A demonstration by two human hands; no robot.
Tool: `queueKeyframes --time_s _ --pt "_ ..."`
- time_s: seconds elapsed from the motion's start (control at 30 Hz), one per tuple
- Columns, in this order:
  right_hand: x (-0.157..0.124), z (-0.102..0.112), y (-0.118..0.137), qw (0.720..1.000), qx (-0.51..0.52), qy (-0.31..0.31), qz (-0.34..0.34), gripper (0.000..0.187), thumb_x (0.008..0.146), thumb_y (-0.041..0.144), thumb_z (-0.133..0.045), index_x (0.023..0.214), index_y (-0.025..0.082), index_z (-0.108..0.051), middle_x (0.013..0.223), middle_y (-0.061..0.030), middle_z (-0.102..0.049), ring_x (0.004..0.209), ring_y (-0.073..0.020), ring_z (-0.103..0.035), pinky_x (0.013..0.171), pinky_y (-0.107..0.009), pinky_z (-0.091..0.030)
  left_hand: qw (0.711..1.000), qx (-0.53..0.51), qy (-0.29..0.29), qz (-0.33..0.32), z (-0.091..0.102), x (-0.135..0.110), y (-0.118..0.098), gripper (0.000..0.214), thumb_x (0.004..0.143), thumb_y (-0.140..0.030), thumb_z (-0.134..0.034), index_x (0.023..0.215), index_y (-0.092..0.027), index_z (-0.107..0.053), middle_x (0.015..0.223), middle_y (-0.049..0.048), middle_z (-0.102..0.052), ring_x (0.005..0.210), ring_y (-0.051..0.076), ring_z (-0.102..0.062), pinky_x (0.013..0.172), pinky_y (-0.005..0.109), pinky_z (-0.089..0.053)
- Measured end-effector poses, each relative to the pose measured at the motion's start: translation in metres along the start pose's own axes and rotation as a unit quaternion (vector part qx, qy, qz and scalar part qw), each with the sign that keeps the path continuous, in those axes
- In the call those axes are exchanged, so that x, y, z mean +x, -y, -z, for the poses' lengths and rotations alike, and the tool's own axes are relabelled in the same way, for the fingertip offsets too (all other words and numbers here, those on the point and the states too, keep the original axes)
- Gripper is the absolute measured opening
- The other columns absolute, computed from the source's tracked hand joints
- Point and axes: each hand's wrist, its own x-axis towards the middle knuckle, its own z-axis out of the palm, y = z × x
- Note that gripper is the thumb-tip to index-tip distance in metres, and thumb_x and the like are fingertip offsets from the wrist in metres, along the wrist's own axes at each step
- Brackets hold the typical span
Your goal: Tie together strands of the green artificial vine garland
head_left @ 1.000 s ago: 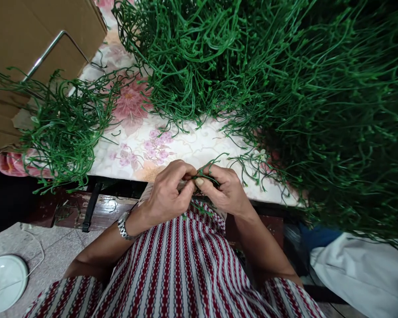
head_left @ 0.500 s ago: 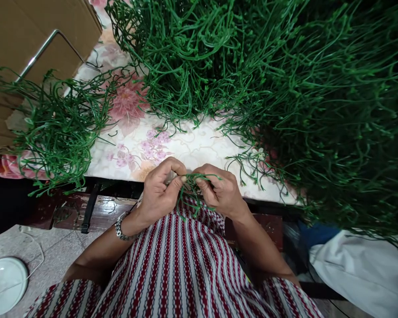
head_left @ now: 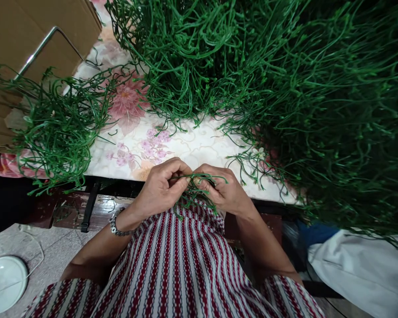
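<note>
Between my two hands is a small tangle of green plastic stems (head_left: 196, 192), hanging over the striped top at the near edge of the table. My left hand (head_left: 166, 183) is closed in a pinch on the stems, thumb against forefinger. Right beside it, nearly touching, my right hand (head_left: 220, 185) pinches the same stems, and one stem end sticks out over its fingers. How the stems join between the fingertips is hidden.
A big heap of green stems (head_left: 192, 57) covers the back and right of the floral tablecloth (head_left: 192, 145). A smaller pile (head_left: 59, 128) lies at left, by a cardboard box (head_left: 36, 26) and a bent metal rod (head_left: 36, 51). White cloth (head_left: 361, 269) hangs at lower right.
My hands have come closer together, the left one shifting slightly right. The hanging stems have bunched up and swung a little, and the stem end over my right fingers reaches farther right.
</note>
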Motion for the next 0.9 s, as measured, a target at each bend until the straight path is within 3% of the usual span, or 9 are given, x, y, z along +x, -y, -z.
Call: queueKeyframes --time_s 0.13,0.23,0.43,0.5,0.6,0.67,0.77,0.9 --pt "-0.002 -0.005 0.001 0.994 0.064 0.011 -0.082 0.019 0.085 0.032 -0.049 0.08 0.014 -0.054 0.063 0.0023 -0.05 0.057 -0.0074 -0.044 0.054 -0.019 -0.035 0.985 0.12 -0.051 -0.114 -0.003 -0.001 0.001 0.01 0.076 -0.007 -0.048 0.077 -0.015 -0.054 0.071 0.0003 -0.05 0.066 0.01 -0.048 0.059 0.021 -0.038" --pt "-0.002 -0.006 0.001 0.995 0.045 0.003 -0.085 0.021 0.083 0.034 -0.053 0.077 0.014 -0.053 0.066 0.0017 -0.05 0.06 -0.008 -0.046 0.056 -0.02 -0.036 0.972 0.179 -0.058 -0.137 -0.004 -0.003 0.0 0.009 0.079 -0.008 -0.047 0.078 -0.015 -0.052 0.072 0.0008 -0.05 0.069 0.011 -0.049 0.063 0.023 -0.039" --pt "-0.002 0.004 0.005 0.992 -0.12 0.032 0.007 0.012 0.086 0.026 -0.047 0.081 0.015 -0.05 0.07 0.0 -0.053 0.062 -0.0092 -0.048 0.058 -0.021 -0.034 0.968 0.227 0.043 -0.095 0.002 -0.003 -0.008 0.012 0.081 -0.011 -0.043 0.085 -0.014 -0.054 0.075 0.0012 -0.05 0.07 0.012 -0.048 0.063 0.024 -0.037" --pt "-0.003 0.008 0.007 0.983 -0.175 0.051 0.023 0.012 0.087 0.026 -0.045 0.083 0.015 -0.049 0.072 -0.0011 -0.053 0.064 -0.0105 -0.048 0.059 -0.022 -0.034 0.97 0.218 0.068 -0.086 0.004 -0.002 -0.01 0.012 0.079 -0.01 -0.043 0.075 -0.014 -0.053 0.066 -0.0012 -0.044 0.063 0.01 -0.043 0.058 0.024 -0.033" --pt "-0.003 0.014 0.01 0.971 -0.213 0.104 0.035 0.007 0.085 0.022 -0.045 0.08 0.017 -0.046 0.067 0.0008 -0.048 0.059 -0.0102 -0.043 0.056 -0.023 -0.03 0.979 0.149 0.118 -0.066 0.008 0.001 -0.009 0.022 0.073 -0.006 -0.043 0.054 -0.015 -0.037 0.055 -0.0049 -0.03 0.052 0.006 -0.031 0.051 0.023 -0.024" --pt "-0.001 0.017 0.011 0.969 -0.187 0.153 0.051 0.008 0.083 0.02 -0.045 0.076 0.018 -0.043 0.064 0.0023 -0.044 0.057 -0.0093 -0.04 0.054 -0.022 -0.028 0.979 0.082 0.18 -0.052 0.01 0.003 -0.008 0.026 0.069 -0.004 -0.042 0.051 -0.015 -0.028 0.052 -0.0058 -0.024 0.05 0.005 -0.026 0.049 0.022 -0.02" --pt "0.005 0.019 0.008 0.969 -0.067 0.218 0.09 0.018 0.086 0.024 -0.041 0.069 0.018 -0.039 0.062 0.0031 -0.039 0.056 -0.0081 -0.037 0.055 -0.022 -0.028 0.966 -0.01 0.256 -0.023 0.012 0.005 -0.005 0.026 0.064 -0.003 -0.041 0.05 -0.016 -0.024 0.051 -0.006 -0.021 0.048 0.005 -0.022 0.047 0.022 -0.018" --pt "0.011 0.017 0.001 0.959 0.11 0.231 0.121 0.025 0.087 0.029 -0.043 0.065 0.017 -0.041 0.061 0.0031 -0.037 0.057 -0.0075 -0.036 0.056 -0.021 -0.03 0.953 -0.088 0.288 0.006 0.013 0.005 -0.002 0.021 0.063 -0.006 -0.043 0.049 -0.015 -0.032 0.05 -0.0056 -0.025 0.047 0.005 -0.023 0.045 0.022 -0.017"
